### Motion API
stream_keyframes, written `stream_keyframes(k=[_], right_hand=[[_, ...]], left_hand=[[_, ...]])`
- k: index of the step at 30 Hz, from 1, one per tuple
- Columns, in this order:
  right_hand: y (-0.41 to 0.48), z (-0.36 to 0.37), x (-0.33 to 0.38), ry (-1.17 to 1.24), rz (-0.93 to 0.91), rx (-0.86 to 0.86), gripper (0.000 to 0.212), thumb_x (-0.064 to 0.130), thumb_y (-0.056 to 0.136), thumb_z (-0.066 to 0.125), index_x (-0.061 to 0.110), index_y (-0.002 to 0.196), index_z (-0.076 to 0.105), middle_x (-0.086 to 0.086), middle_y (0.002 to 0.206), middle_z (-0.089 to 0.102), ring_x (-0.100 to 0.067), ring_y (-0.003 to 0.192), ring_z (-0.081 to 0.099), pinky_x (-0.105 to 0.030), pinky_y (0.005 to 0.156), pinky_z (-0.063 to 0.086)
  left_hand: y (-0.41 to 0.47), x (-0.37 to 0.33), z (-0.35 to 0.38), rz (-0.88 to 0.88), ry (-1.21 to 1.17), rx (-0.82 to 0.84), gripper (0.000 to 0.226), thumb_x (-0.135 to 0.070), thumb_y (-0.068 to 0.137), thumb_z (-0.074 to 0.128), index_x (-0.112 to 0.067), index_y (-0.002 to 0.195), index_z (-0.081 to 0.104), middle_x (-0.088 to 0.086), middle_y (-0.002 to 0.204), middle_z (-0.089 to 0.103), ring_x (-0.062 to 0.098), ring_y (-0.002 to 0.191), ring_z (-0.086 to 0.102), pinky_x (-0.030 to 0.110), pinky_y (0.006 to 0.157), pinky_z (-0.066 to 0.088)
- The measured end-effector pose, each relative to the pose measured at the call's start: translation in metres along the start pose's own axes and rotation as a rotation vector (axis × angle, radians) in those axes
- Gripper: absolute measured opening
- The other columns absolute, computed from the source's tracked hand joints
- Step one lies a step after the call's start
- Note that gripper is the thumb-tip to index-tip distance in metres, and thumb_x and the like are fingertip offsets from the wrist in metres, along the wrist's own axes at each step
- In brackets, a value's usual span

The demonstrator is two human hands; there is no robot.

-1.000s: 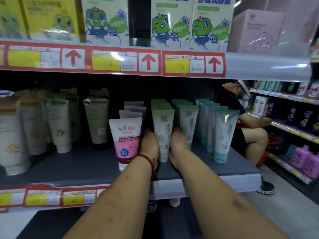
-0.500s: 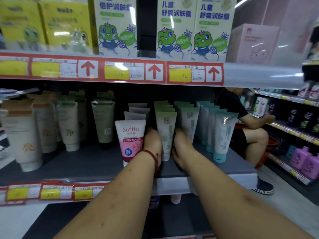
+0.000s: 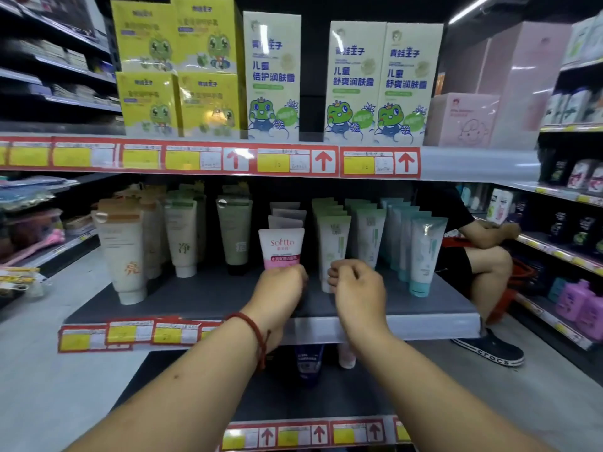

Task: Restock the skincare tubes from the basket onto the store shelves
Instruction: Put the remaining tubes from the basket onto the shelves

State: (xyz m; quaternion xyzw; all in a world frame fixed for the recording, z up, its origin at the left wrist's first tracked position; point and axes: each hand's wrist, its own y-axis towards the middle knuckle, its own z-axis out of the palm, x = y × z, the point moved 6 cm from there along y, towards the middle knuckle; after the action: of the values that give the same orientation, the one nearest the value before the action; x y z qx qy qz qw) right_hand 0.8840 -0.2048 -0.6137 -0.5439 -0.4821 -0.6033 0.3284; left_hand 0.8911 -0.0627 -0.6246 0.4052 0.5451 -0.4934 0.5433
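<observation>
Hands of one person reach to a grey shelf (image 3: 195, 298) lined with upright tubes standing cap-down. The left hand (image 3: 280, 290), with a red cord (image 3: 251, 324) at the wrist, grips the lower end of a pink tube (image 3: 281, 246) at the front of its row. The right hand (image 3: 357, 288) hovers just beside it, fingers curled, in front of a green-and-white tube (image 3: 334, 243); whether it pinches anything cannot be told. Blue-green tubes (image 3: 424, 252) stand in rows to the right, cream tubes (image 3: 122, 256) to the left. Frog-printed cartons (image 3: 355, 83) fill the shelf above.
</observation>
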Motion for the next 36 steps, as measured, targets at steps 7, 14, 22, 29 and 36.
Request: stream_keyframes(k=[7,14,22,29,36], right_hand=[[-0.005,0.058,0.018,-0.148,0.015,0.221,0.028,0.016,0.1,0.04,0.008,0.084,0.062,-0.006,0.082,0.063,-0.016,0.071,0.053,-0.029,0.059,0.041],[0.024,0.075,-0.002,-0.048,0.255,0.144,0.034,0.016,0.101,0.039,0.016,0.068,0.047,-0.006,0.075,0.053,-0.027,0.077,0.051,-0.037,0.078,0.044],[0.03,0.098,-0.021,0.094,0.305,0.133,0.036,0.034,0.1,0.041,0.014,0.087,0.067,-0.008,0.087,0.073,-0.026,0.088,0.068,-0.046,0.092,0.055],[0.032,0.1,-0.02,0.081,0.316,0.158,0.035,0.033,0.098,0.041,0.013,0.088,0.069,-0.014,0.092,0.075,-0.033,0.092,0.069,-0.049,0.091,0.054],[0.042,0.105,-0.022,0.202,0.351,0.125,0.044,0.046,0.105,0.034,0.022,0.091,0.067,-0.005,0.091,0.073,-0.021,0.086,0.067,-0.036,0.081,0.056]], left_hand=[[0.017,-0.018,-0.078,0.18,0.17,-0.296,0.029,-0.035,0.079,0.052,-0.017,0.09,0.071,0.009,0.094,0.076,0.033,0.095,0.07,0.047,0.092,0.056],[0.066,-0.019,-0.076,0.026,-0.025,-0.254,0.041,-0.036,0.102,0.045,-0.007,0.123,0.065,0.016,0.116,0.068,0.032,0.109,0.064,0.047,0.106,0.048],[0.079,0.0,-0.032,-0.039,-0.271,-0.082,0.054,-0.047,0.107,0.031,-0.015,0.09,0.071,0.011,0.088,0.074,0.023,0.082,0.068,0.033,0.085,0.054],[0.092,0.0,-0.029,-0.028,-0.313,-0.144,0.051,-0.052,0.097,0.038,-0.018,0.081,0.072,0.011,0.09,0.076,0.028,0.083,0.071,0.039,0.089,0.057],[0.132,0.008,-0.031,-0.026,-0.287,-0.163,0.049,-0.051,0.088,0.042,-0.014,0.096,0.075,0.014,0.099,0.077,0.034,0.095,0.072,0.052,0.099,0.053]])
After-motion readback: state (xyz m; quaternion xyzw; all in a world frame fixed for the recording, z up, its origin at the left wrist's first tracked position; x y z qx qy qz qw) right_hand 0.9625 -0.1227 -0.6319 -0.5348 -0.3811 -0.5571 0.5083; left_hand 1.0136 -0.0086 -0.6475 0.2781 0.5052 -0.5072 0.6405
